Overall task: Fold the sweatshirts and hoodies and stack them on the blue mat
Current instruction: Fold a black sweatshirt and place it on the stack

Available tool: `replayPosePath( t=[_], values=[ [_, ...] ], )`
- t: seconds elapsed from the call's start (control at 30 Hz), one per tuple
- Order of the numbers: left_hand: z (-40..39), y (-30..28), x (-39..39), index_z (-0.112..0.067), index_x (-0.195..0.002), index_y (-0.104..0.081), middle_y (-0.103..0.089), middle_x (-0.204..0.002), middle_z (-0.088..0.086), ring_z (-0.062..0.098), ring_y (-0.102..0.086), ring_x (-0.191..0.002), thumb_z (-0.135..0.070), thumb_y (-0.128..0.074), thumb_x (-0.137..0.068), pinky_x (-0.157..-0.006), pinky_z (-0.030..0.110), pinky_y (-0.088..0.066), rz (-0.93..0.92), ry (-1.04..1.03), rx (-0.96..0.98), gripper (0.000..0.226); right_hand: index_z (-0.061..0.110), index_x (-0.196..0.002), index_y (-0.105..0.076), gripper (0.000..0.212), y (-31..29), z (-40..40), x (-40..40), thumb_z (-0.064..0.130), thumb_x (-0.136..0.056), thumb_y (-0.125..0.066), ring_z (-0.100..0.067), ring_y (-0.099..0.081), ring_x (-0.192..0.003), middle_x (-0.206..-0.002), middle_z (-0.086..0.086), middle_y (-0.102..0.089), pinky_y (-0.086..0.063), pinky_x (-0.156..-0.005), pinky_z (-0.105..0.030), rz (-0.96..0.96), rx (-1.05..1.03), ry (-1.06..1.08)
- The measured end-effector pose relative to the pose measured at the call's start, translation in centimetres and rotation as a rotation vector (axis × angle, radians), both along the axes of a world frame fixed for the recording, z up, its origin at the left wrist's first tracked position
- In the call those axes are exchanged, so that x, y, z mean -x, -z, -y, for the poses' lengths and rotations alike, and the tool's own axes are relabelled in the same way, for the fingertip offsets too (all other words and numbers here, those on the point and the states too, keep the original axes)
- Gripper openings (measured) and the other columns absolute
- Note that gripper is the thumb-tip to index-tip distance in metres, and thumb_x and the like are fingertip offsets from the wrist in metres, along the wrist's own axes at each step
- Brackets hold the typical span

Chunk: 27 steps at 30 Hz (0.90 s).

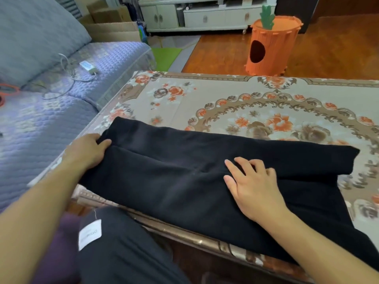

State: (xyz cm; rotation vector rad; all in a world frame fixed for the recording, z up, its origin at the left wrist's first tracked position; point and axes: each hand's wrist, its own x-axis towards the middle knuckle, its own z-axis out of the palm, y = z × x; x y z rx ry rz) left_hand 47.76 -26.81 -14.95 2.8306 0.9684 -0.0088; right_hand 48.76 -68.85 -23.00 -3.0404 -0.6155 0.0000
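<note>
Far to the left of my left hand I see the sofa (pixel 61 111) with a white charger (pixel 87 66) and its cable lying on the quilted cover. Below that hand, near the bottom edge, sits a dark garment (pixel 123 249) with a white tag (pixel 90 234).

My left hand (pixel 86 152) pinches the left end of the black sweatshirt (pixel 174 177) — thumb on top, fingers curled under the fold. The sweatshirt lies folded lengthwise across the near edge of the table (pixel 256 103), which has a floral cloth, and stretches from the left hand to past the right one.

My right hand (pixel 252 185) rests flat on the middle of the sweatshirt — fingers spread and slightly bent, pressing the cloth down.

Well beyond the right hand, on the wooden floor, stands an orange carrot-shaped bin (pixel 272 46).
</note>
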Motion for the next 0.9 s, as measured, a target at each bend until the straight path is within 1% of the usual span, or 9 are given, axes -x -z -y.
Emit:
replayPosePath(
  t=[0.1, 0.2, 0.27, 0.4, 0.5, 0.63, 0.77, 0.83, 0.9],
  values=[
    [1.0, -2.9, -0.5, -0.013, -0.106, -0.068, -0.069, -0.113, 0.016, 0.036, -0.063, -0.100, -0.042, -0.063, -0.097, -0.090, 0.045, -0.051, 0.050, 0.034, 0.293, 0.030, 0.029, -0.144, -0.049, 0.055, 0.1, 0.2, -0.1, 0.053, -0.100, -0.026, -0.029, -0.046, -0.119, -0.143, 0.002, -0.051, -0.043, -0.081, -0.046, 0.018, -0.007, -0.009],
    [4.9, -9.3, -0.6, -0.015, -0.113, -0.067, -0.076, -0.109, 0.008, 0.027, -0.074, -0.097, -0.025, -0.069, -0.093, -0.085, 0.039, -0.060, -0.078, 0.110, 0.759, 0.022, 0.031, -0.145, -0.048, 0.055, -0.2, 0.3, 0.0, 0.054, -0.101, -0.024, -0.029, -0.045, -0.120, -0.143, 0.003, -0.050, -0.042, -0.082, -0.045, -0.023, -0.008, -0.002],
    [9.5, -13.4, -0.5, -0.017, -0.111, -0.066, -0.077, -0.108, 0.003, 0.020, -0.075, -0.095, -0.011, -0.066, -0.093, -0.076, 0.032, -0.063, -0.143, 0.264, 0.867, 0.019, 0.031, -0.144, -0.048, 0.055, -0.5, 0.3, 0.2, 0.055, -0.101, -0.024, -0.029, -0.045, -0.119, -0.143, 0.003, -0.050, -0.042, -0.081, -0.045, -0.055, -0.006, 0.006],
    [20.6, -16.4, -2.2, -0.022, -0.104, -0.071, -0.078, -0.098, -0.002, 0.014, -0.075, -0.089, -0.013, -0.071, -0.086, -0.082, 0.031, -0.057, 0.034, 0.427, 0.861, 0.020, 0.037, -0.150, -0.039, 0.055, -2.6, 1.9, -0.9, 0.058, -0.102, -0.024, -0.023, -0.033, -0.138, -0.156, 0.009, -0.037, -0.036, -0.105, -0.044, -0.213, -0.204, -0.101],
    [29.7, -15.4, -3.2, -0.024, -0.094, -0.066, -0.070, -0.076, -0.007, -0.003, -0.065, -0.056, -0.009, -0.074, -0.082, -0.051, 0.010, -0.049, 0.144, 0.508, 0.843, 0.021, 0.030, -0.141, -0.056, 0.039, -6.8, 8.8, -2.1, 0.039, -0.104, -0.045, -0.004, -0.040, -0.136, -0.145, 0.016, -0.049, -0.027, -0.113, -0.021, -0.452, -0.584, -0.084],
    [41.0, -11.1, -2.9, -0.028, -0.118, -0.054, -0.065, -0.096, 0.001, 0.015, -0.065, -0.071, -0.022, -0.070, -0.079, -0.045, 0.019, -0.051, 0.080, 0.622, 0.739, 0.043, 0.021, -0.138, -0.058, 0.037, -7.8, 20.7, -2.6, 0.015, -0.104, -0.045, -0.010, -0.048, -0.131, -0.138, 0.009, -0.056, -0.033, -0.113, -0.027, -0.277, -0.674, 0.262],
    [49.6, -1.7, -0.5, -0.010, -0.150, -0.024, -0.059, -0.123, 0.016, 0.039, -0.062, -0.105, -0.022, -0.052, -0.095, -0.073, 0.037, -0.047, -0.040, 0.765, 0.409, 0.063, 0.018, -0.142, -0.052, 0.038, -5.3, 24.5, -1.2, 0.012, -0.105, -0.043, -0.009, -0.047, -0.131, -0.139, 0.007, -0.053, -0.034, -0.112, -0.027, -0.390, -0.791, 0.397],
    [51.2, 2.3, 0.6, -0.005, -0.157, -0.012, -0.061, -0.121, 0.016, 0.035, -0.063, -0.100, -0.021, -0.050, -0.096, -0.068, 0.035, -0.043, -0.038, 0.803, 0.194, 0.074, 0.027, -0.138, -0.055, 0.034, -4.1, 24.8, -0.6, 0.024, -0.106, -0.043, -0.010, -0.051, -0.127, -0.135, 0.011, -0.056, -0.038, -0.112, -0.034, -0.419, -0.869, 0.443],
    [51.1, 3.7, 0.4, -0.007, -0.159, -0.009, -0.062, -0.111, 0.012, 0.032, -0.059, -0.087, -0.021, -0.049, -0.096, -0.065, 0.035, -0.041, -0.058, 0.827, 0.174, 0.076, 0.033, -0.132, -0.058, 0.031, -3.9, 24.5, -1.0, 0.034, -0.104, -0.045, -0.012, -0.057, -0.117, -0.126, 0.011, -0.061, -0.045, -0.107, -0.042, -0.395, -0.955, 0.523]
  ],
)
